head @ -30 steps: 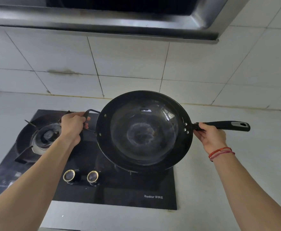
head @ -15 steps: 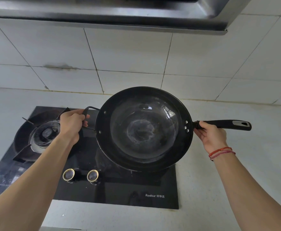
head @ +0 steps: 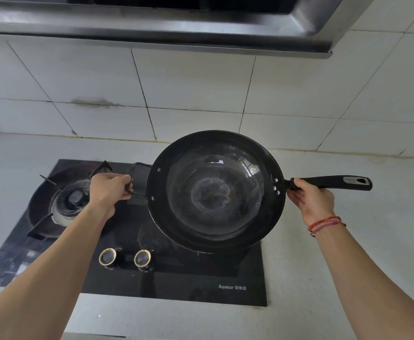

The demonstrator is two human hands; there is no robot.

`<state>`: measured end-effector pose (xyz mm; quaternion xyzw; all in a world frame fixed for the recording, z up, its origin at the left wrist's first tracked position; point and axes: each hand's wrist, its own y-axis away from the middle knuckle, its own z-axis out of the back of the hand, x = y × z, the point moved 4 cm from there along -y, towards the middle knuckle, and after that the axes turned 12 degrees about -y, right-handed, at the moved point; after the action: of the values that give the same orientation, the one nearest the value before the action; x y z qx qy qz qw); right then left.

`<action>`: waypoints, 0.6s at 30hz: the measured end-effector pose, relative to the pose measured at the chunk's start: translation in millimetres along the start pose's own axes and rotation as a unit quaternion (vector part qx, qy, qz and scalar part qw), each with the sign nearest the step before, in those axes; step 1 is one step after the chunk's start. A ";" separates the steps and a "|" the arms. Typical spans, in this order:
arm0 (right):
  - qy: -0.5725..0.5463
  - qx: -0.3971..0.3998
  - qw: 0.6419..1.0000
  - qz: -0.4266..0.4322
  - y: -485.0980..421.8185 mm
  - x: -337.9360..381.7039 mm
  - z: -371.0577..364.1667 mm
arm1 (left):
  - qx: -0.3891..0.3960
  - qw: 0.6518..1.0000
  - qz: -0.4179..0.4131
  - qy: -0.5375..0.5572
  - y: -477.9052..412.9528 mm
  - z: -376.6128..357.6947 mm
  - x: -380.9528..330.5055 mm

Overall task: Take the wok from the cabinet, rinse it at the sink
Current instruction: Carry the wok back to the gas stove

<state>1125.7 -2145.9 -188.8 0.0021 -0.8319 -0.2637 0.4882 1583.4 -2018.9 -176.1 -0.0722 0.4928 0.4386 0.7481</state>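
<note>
- Nearest me, both forearms reach in from six o'clock. There is a red cord bracelet [head: 326, 223] on the right wrist.
- The two knobs [head: 108, 256] sit at the front of the black glass hob [head: 188, 278], which is let into the pale worktop [head: 348, 266].
- My left hand [head: 110, 190], at nine o'clock of the wok [head: 215, 190], is clenched round the wire loop handle [head: 139, 177].
- My right hand [head: 310, 202], at three o'clock, grasps the root of the long handle [head: 331, 181] with the thumb over the top. I cannot quite see how far the fingers wrap underneath.
- The wok hangs level between both hands above the hob's right half and hides whatever lies beneath it. Its bowl is glossy, with a pale ring at the bottom.
- Over the last second it has barely shifted, perhaps a touch toward three o'clock, and neither grip has changed.
- I take that as a steady carry or the start of setting it down. It is plainly out of the cabinet, and the sheen may be rinse water. No sink is in view.
- The left burner [head: 74, 198] stands bare at nine o'clock.
- Beyond are the tiled wall [head: 201, 89] and the hood [head: 152, 25] at twelve.
</note>
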 end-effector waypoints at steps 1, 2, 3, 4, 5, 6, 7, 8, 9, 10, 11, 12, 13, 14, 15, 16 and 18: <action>0.000 -0.003 1.000 0.001 0.9 -0.3 0.1 | -0.007 1.000 -0.002 -0.002 0.8 1.1 0.2; 0.000 -0.005 1.000 -0.001 2.4 -1.2 0.6 | -0.014 1.000 -0.003 0.000 1.7 2.5 0.9; -0.001 -0.007 1.000 -0.005 3.3 -3.3 0.8 | -0.021 1.000 -0.002 0.006 1.6 4.4 1.7; -0.002 -0.007 1.000 -0.008 5.6 -5.4 0.8 | -0.025 1.000 -0.001 0.017 1.2 6.6 2.5; 0.001 -0.006 1.000 -0.010 8.0 -7.5 0.8 | -0.026 0.999 0.002 0.027 0.0 8.5 4.0; 0.005 -0.005 1.000 -0.012 11.1 -8.9 0.3 | -0.028 0.999 0.003 0.037 -2.7 10.4 5.8; 0.011 -0.008 1.000 -0.011 13.0 -10.5 0.4 | -0.030 0.999 0.002 0.042 -4.5 12.7 6.4; 0.014 -0.012 1.000 -0.009 14.9 -11.8 0.6 | -0.028 0.999 0.002 0.045 -5.9 14.1 6.9; 0.015 -0.017 1.000 -0.007 15.2 -12.8 1.0 | -0.024 0.998 0.004 0.049 -6.8 14.5 7.4; 0.015 -0.020 1.000 -0.005 15.7 -12.5 0.6 | -0.019 0.998 0.007 0.055 -7.3 14.0 8.3; 0.017 -0.022 1.000 -0.003 15.7 -12.1 0.1 | -0.017 0.998 0.007 0.054 -6.3 13.5 8.6; 0.017 -0.024 1.000 -0.002 16.2 -12.0 -0.8 | -0.017 0.998 0.006 0.053 -5.3 13.2 8.5; 0.016 -0.023 1.000 -0.001 16.2 -13.0 -1.3 | -0.018 0.998 0.004 0.053 -3.6 13.0 7.7; 0.016 -0.021 1.000 0.001 16.6 -14.1 -1.2 | -0.020 0.998 0.002 0.054 -3.3 12.9 8.0; 0.018 -0.018 1.000 0.004 16.5 -14.8 -0.1 | -0.019 0.998 0.003 0.056 -2.9 12.5 8.9; 0.020 -0.013 1.000 0.003 16.7 -16.0 0.1 | -0.019 0.998 0.005 0.060 -2.8 13.1 10.9; 0.027 -0.005 1.000 -0.003 15.0 -17.1 -0.7 | -0.018 0.998 0.011 0.067 -2.3 14.4 12.9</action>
<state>1138.9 -2128.9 -195.7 0.0094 -0.8172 -0.2695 0.5093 1596.4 -2005.0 -180.0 -0.1098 0.5346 0.4498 0.7070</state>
